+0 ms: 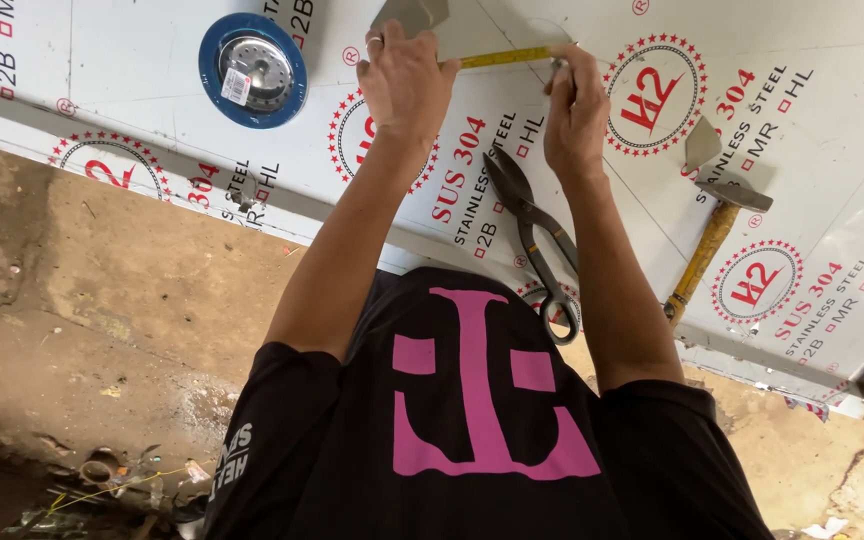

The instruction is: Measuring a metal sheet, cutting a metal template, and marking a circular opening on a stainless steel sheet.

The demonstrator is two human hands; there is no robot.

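We leaned over the sheet (152,70), a broad flat panel of steel under white printed film, lying on the ground, and we had the yellow tape measure (502,57) stretched along it between our two hands. Our left hand (407,75) was closed, fingers curled down over the tape's near end and pressing it to the sheet, with a small grey metal offcut (410,14) just beyond the knuckles. Our right hand (574,105) pinched the far end of the blade, fingertips bunched tight on it. That blade, we judged, was thin, springy and light, likely to slip on the slick film unless pinned flat at both ends. The sheet itself looked stiff, heavy and sharp at the edges. Tin snips (537,240) lay between our forearms, a wooden-handled hammer (717,235) off to the right, and a round drain fitting (253,68) ringed in blue to the left.
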